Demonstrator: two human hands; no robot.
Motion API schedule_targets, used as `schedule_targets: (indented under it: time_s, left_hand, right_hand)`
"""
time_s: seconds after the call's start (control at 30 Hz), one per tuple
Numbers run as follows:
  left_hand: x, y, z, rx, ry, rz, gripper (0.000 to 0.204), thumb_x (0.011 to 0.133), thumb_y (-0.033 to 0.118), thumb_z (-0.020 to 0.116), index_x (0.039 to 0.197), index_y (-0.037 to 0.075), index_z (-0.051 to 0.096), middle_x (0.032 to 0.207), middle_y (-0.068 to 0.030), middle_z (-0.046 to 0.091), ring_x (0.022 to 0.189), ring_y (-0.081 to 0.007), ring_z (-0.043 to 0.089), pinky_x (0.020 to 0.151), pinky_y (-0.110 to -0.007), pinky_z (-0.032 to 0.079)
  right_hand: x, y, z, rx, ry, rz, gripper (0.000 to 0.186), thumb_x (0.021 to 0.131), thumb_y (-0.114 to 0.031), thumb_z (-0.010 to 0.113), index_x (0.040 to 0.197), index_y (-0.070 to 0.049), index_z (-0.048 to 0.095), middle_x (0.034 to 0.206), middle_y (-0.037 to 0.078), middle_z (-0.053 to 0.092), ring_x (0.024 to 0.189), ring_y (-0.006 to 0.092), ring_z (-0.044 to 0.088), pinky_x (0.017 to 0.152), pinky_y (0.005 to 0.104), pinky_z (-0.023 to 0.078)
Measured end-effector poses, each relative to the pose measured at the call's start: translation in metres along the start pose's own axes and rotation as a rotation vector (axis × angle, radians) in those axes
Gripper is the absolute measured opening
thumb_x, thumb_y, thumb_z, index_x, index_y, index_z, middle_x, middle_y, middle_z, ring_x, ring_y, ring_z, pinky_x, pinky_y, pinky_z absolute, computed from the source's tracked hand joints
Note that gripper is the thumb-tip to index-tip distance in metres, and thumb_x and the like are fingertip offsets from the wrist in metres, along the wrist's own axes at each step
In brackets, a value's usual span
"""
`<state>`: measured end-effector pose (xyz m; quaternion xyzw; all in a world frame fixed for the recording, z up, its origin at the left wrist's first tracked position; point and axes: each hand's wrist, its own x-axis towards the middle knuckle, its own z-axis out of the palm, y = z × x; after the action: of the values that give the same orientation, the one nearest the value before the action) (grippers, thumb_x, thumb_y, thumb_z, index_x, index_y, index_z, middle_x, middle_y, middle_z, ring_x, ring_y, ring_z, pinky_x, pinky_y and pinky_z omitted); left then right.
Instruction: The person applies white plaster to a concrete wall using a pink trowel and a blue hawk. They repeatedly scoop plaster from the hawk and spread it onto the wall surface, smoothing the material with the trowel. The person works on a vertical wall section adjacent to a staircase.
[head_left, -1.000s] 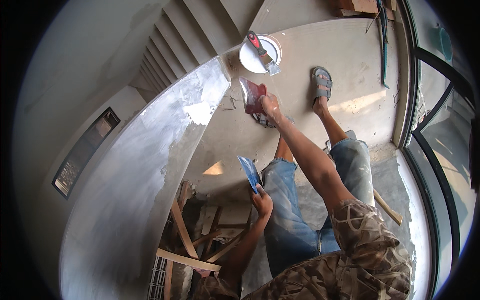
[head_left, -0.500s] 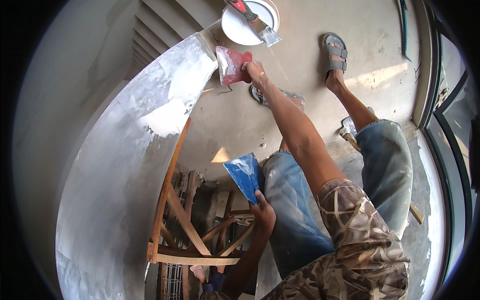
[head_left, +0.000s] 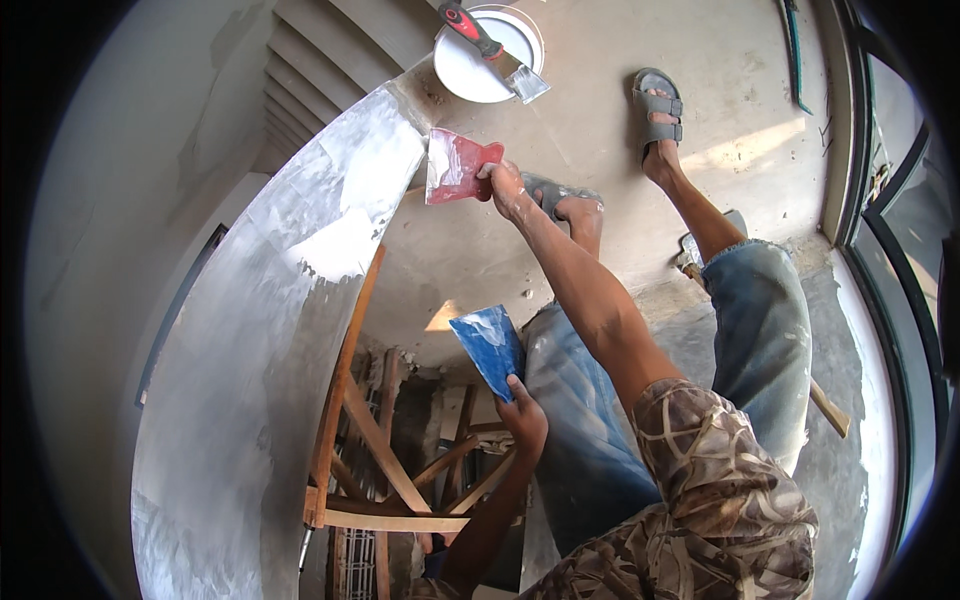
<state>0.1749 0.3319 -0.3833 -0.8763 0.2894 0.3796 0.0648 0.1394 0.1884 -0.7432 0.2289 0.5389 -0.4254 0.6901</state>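
My right hand grips a red putty spreader, its face smeared with white putty. The spreader's edge is close to the far end of a long curved grey-and-white skimmed surface; I cannot tell whether it touches. A bright white putty patch lies on that surface nearby. Lower down, my left hand holds a blue putty spreader with some white putty on it, beside my jeans and apart from the surface.
At the far end stands a white bucket with a red-and-black-handled putty knife across it. Stair steps rise behind. Timber braces stand under the curved surface. A dark-framed glass door is at the right, a wooden-handled tool near my leg.
The view has shifted slightly. My right hand and the red spreader have come a little nearer to me. The left hand keeps its hold on the blue spreader, almost unmoved.
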Motion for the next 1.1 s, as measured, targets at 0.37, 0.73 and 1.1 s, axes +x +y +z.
schedule_targets:
  time_s: [0.37, 0.73, 1.1]
  left_hand:
    - [0.002, -0.016, 0.0, -0.046, -0.046, 0.036, 0.054, 0.102, 0.034, 0.044, 0.122, -0.016, 0.047, 0.119, -0.0295, 0.057, 0.109, -0.0367, 0.056, 0.096, -0.04, 0.04]
    - [0.004, -0.031, -0.003, 0.029, -0.036, -0.128, 0.05, 0.102, 0.029, 0.044, 0.121, -0.017, 0.047, 0.119, -0.0308, 0.056, 0.109, -0.0389, 0.056, 0.096, -0.042, 0.04]
    - [0.005, -0.004, -0.002, -0.041, -0.02, -0.015, 0.045, 0.103, 0.023, 0.042, 0.12, -0.018, 0.048, 0.12, -0.0305, 0.056, 0.11, -0.0391, 0.056, 0.096, -0.041, 0.041]
  right_hand:
    - [0.023, -0.029, 0.0, 0.044, 0.009, -0.086, 0.013, 0.07, -0.005, 0.055, 0.082, -0.003, 0.058, 0.078, 0.006, 0.057, 0.071, 0.0185, 0.053, 0.065, 0.0311, 0.042]
    - [0.019, 0.05, 0.031, 0.781, 0.125, 0.003, 0.039, 0.071, -0.002, 0.049, 0.109, 0.001, 0.053, 0.107, 0.012, 0.06, 0.102, 0.0288, 0.057, 0.096, 0.0411, 0.043]
    - [-0.001, 0.053, 0.062, 0.887, 0.208, -0.052, 0.032, 0.072, -0.001, 0.049, 0.103, 0.002, 0.053, 0.103, 0.011, 0.06, 0.097, 0.0272, 0.058, 0.091, 0.0404, 0.046]
